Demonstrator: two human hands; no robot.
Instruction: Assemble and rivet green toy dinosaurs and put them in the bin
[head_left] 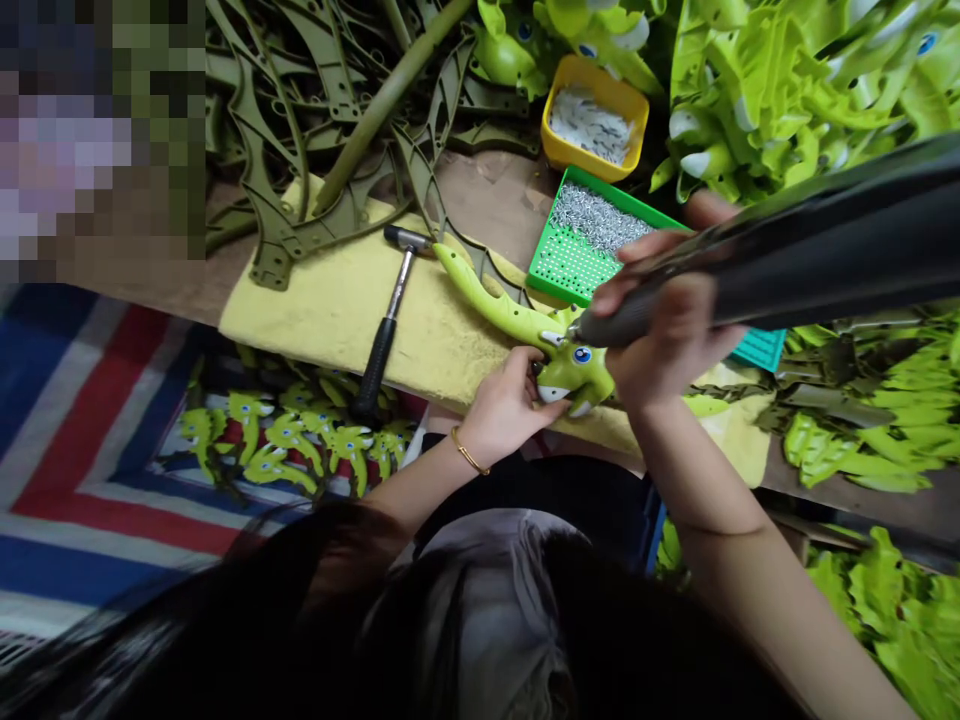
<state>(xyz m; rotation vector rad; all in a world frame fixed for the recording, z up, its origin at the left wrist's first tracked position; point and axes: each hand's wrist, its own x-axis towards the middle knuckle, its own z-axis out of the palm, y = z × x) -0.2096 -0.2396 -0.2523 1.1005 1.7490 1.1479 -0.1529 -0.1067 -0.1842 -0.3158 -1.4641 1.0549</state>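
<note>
A lime-green plastic toy animal with a blue eye, white horn and long curved tail lies on a yellow cloth. My left hand grips its head near the snout, fingers and thumb closed around it. In my right hand is a dark electric screwdriver, its body running off to the right. The driver's tip meets the toy by the white horn, just above the eye; whether a screw sits under it is hidden. A black-handled hammer rests on the cloth, left of the toy.
Behind my hands stand a green tray of screws and a yellow tub of small white pieces. Olive plastic parts pile up at back left, green toy parts at back right. Several finished-looking toys lie below the bench, left.
</note>
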